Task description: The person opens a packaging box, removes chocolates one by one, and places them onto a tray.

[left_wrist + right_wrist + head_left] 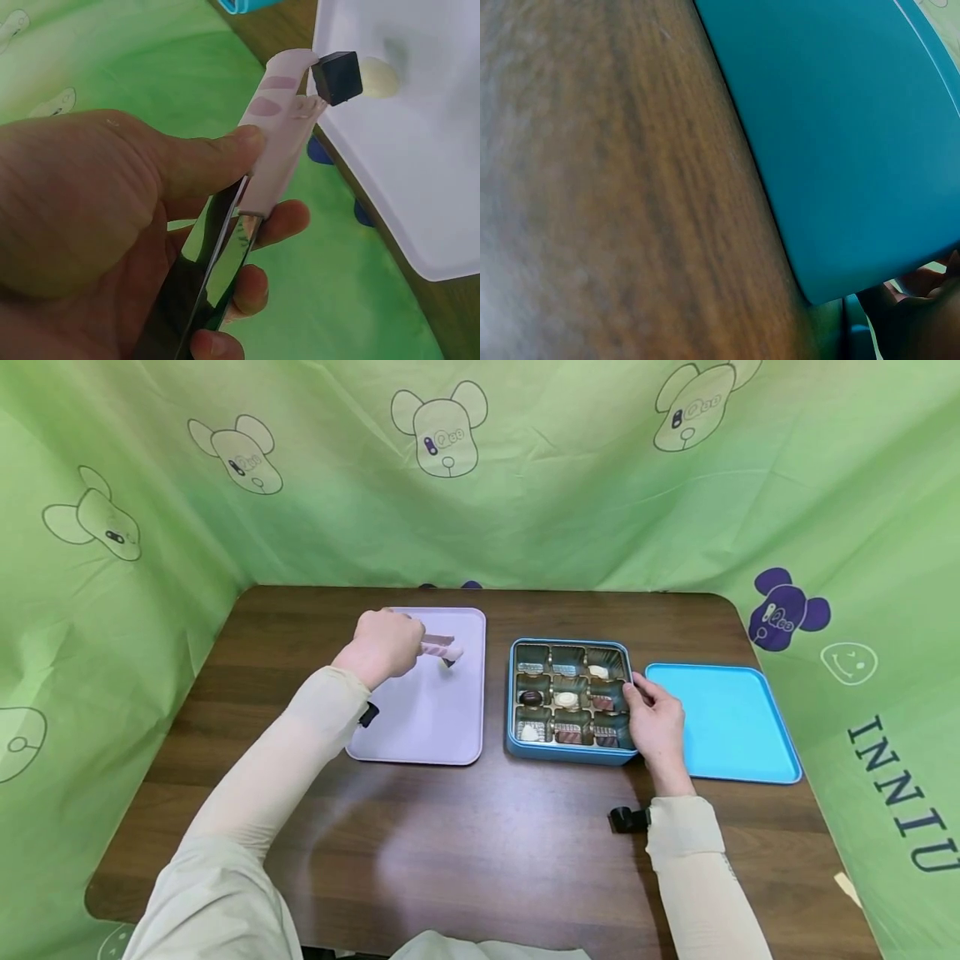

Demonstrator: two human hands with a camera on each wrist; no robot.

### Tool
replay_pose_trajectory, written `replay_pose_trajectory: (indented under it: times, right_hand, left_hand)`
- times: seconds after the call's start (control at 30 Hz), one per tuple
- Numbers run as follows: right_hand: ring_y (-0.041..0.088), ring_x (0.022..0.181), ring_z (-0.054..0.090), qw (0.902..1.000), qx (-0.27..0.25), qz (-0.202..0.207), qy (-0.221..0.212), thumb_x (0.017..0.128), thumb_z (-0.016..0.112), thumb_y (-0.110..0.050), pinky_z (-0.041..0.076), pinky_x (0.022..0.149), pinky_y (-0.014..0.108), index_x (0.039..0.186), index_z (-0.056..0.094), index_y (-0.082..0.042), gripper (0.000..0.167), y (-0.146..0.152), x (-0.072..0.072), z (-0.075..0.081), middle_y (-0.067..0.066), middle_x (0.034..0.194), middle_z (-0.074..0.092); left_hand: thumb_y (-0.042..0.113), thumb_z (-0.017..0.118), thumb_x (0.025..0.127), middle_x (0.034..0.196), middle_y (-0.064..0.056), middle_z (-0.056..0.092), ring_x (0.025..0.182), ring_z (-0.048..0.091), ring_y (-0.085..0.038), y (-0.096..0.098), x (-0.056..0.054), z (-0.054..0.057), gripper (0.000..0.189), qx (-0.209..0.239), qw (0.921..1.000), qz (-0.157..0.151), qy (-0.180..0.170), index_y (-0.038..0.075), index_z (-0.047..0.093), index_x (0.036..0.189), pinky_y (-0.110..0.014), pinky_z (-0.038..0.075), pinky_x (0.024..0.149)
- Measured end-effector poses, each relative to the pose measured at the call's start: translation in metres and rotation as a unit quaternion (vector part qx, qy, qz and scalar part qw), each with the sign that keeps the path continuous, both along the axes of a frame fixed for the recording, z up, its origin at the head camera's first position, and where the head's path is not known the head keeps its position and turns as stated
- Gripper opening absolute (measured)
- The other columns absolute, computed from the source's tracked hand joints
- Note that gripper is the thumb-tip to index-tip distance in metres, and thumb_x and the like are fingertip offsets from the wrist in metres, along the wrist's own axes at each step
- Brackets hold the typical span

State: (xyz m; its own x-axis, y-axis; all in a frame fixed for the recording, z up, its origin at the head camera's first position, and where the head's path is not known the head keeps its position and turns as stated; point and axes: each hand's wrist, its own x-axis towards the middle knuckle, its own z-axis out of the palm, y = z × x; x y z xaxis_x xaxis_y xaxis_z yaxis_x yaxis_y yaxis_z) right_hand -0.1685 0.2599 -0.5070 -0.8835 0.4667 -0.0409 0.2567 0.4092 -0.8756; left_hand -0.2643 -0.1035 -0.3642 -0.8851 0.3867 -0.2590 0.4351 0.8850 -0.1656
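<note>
My left hand (387, 645) grips metal tongs (266, 142) with pink, paw-like tips, held over the lilac tray (420, 727). A dark chocolate cube (339, 78) is pinched at the tips. Just past it, in the left wrist view, a pale rounded piece (380, 77) appears against the tray. With its thumb at the rim, my right hand (658, 722) holds the right side of a blue box (570, 753). Inside sits a divided insert with white, dark and brown chocolates; the white oval one (566, 699) is in the middle compartment. Most right fingers are hidden.
A bright blue lid (723, 727) lies to the right of the box, partly behind the right hand. All of these stand on a dark wooden table (480, 835). A green printed curtain (540, 527) closes off the back and both sides.
</note>
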Motion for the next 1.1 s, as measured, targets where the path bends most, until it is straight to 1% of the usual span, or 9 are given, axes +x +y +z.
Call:
replay_pose_trajectory:
  times: [0.13, 0.3, 0.43, 0.6, 0.83, 1.0, 1.1]
  right_hand:
    - [0.013, 0.104, 0.061, 1.0, 0.002, -0.001, -0.002, 0.105, 0.055, -0.034, 0.045, 0.075, 0.012, 0.143, 0.058, -0.009, 0.045, 0.0, 0.0, 0.0, 0.016, 0.133, 0.064]
    - [0.012, 0.103, 0.061, 1.0, 0.003, -0.001, 0.0, 0.105, 0.055, -0.034, 0.045, 0.076, 0.012, 0.142, 0.058, -0.009, 0.045, 0.0, 0.0, -0.001, 0.016, 0.133, 0.064]
    - [0.01, 0.101, 0.061, 1.0, 0.002, -0.002, 0.001, 0.105, 0.055, -0.033, 0.045, 0.076, 0.013, 0.142, 0.059, -0.01, 0.045, 0.0, 0.0, 0.0, 0.016, 0.132, 0.065]
    - [0.013, 0.104, 0.061, 1.0, 0.0, 0.0, -0.002, 0.105, 0.055, -0.034, 0.045, 0.076, 0.013, 0.143, 0.058, -0.01, 0.045, -0.001, 0.0, 0.001, 0.015, 0.133, 0.064]
    - [0.015, 0.107, 0.061, 0.9999, -0.009, 0.007, -0.01, 0.105, 0.054, -0.037, 0.046, 0.077, 0.016, 0.144, 0.056, -0.011, 0.047, 0.0, -0.001, 0.002, 0.016, 0.136, 0.062]
    - [0.015, 0.107, 0.06, 0.9999, -0.011, 0.007, -0.009, 0.105, 0.054, -0.036, 0.046, 0.077, 0.015, 0.144, 0.056, -0.01, 0.047, 0.0, -0.001, 0.001, 0.016, 0.136, 0.062]
    - [0.016, 0.108, 0.06, 0.9999, -0.009, 0.006, -0.002, 0.105, 0.054, -0.034, 0.045, 0.078, 0.014, 0.144, 0.057, -0.009, 0.046, 0.0, -0.001, 0.0, 0.016, 0.135, 0.062]
  left_hand:
    - [0.024, 0.06, 0.098, 0.102, -0.01, 0.068, 0.095, 0.06, -0.031, -0.002, 0.001, -0.004, 0.018, -0.01, 0.9999, 0.001, -0.006, 0.011, 0.071, 0.105, -0.05, 0.053, 0.076]
    - [0.025, 0.06, 0.098, 0.103, -0.011, 0.069, 0.095, 0.061, -0.032, -0.001, 0.001, -0.01, 0.021, -0.015, 0.9998, -0.003, -0.012, 0.01, 0.071, 0.109, -0.05, 0.054, 0.076]
    - [0.024, 0.059, 0.099, 0.105, -0.013, 0.068, 0.097, 0.062, -0.033, 0.001, 0.002, -0.014, 0.022, -0.022, 0.9994, -0.002, -0.025, 0.009, 0.07, 0.111, -0.052, 0.055, 0.076]
    - [0.022, 0.058, 0.098, 0.104, -0.013, 0.069, 0.097, 0.063, -0.033, 0.004, 0.002, -0.017, 0.019, -0.024, 0.9989, 0.001, -0.04, 0.01, 0.07, 0.108, -0.051, 0.054, 0.076]
    - [0.02, 0.058, 0.097, 0.101, -0.011, 0.067, 0.093, 0.062, -0.031, 0.008, -0.001, -0.021, 0.017, -0.015, 0.9986, 0.009, -0.049, 0.01, 0.068, 0.107, -0.05, 0.052, 0.08]
    - [0.025, 0.057, 0.1, 0.1, -0.01, 0.065, 0.092, 0.061, -0.029, 0.008, -0.002, -0.025, 0.02, -0.003, 0.9983, 0.017, -0.056, 0.01, 0.067, 0.11, -0.05, 0.052, 0.081]
    - [0.028, 0.057, 0.101, 0.104, -0.01, 0.066, 0.094, 0.062, -0.031, 0.008, -0.002, -0.028, 0.024, 0.01, 0.9983, 0.018, -0.054, 0.01, 0.068, 0.113, -0.051, 0.052, 0.082]
